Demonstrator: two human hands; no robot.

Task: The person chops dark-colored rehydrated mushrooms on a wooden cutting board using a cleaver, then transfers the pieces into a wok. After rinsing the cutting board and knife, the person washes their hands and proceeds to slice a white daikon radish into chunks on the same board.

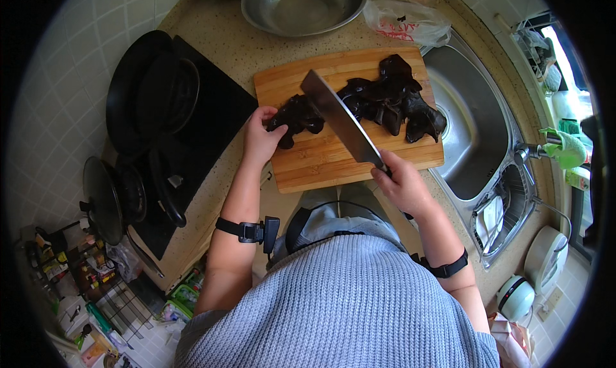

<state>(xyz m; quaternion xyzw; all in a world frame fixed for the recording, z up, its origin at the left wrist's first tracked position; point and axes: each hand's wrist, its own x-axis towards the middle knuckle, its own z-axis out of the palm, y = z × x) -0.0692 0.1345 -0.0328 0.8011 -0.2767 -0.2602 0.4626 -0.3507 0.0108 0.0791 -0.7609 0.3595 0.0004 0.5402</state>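
Fungus [393, 98] lay in 2 heaps on the cutting board [321, 166], near its left and right edges. From afar, I saw the left hand [260, 138] pinching the left heap [296, 116], seemingly to steady it; the right hand [405, 184] grasped the cleaver [343, 119] by its handle.

Smooth metal cleaver [341, 121], wooden board [314, 166]

Right hand [405, 183] grips cleaver [343, 121] — left hand [259, 138] touches dark, glossy pieces [299, 114] — wooden cutting board [314, 166] beneath.
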